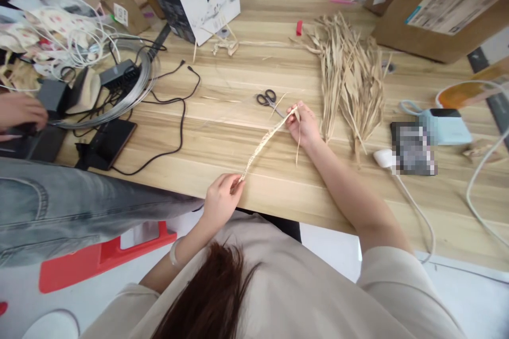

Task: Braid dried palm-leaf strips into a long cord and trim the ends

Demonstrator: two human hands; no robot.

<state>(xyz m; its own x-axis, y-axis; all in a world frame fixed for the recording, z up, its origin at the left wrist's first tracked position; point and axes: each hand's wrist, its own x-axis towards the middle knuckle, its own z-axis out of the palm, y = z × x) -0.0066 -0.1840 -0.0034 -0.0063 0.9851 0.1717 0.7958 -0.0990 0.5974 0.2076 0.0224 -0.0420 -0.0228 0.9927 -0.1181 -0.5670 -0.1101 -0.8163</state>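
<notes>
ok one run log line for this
left hand: holds pale strand, near end | right hand: holds far end | scissors: on table by right hand | dried leaves: on table

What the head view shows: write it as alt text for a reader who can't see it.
A person's left hand and right hand hold a pale, braided-looking strand between them over a wooden table. Black-handled scissors lie beside the right hand, with dried leaves spread farther right.

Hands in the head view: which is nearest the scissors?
The right hand, pinching the far end of the straw strip beside the scissors. The left hand holds the near end; the co-worker's hand is at far left.
</notes>
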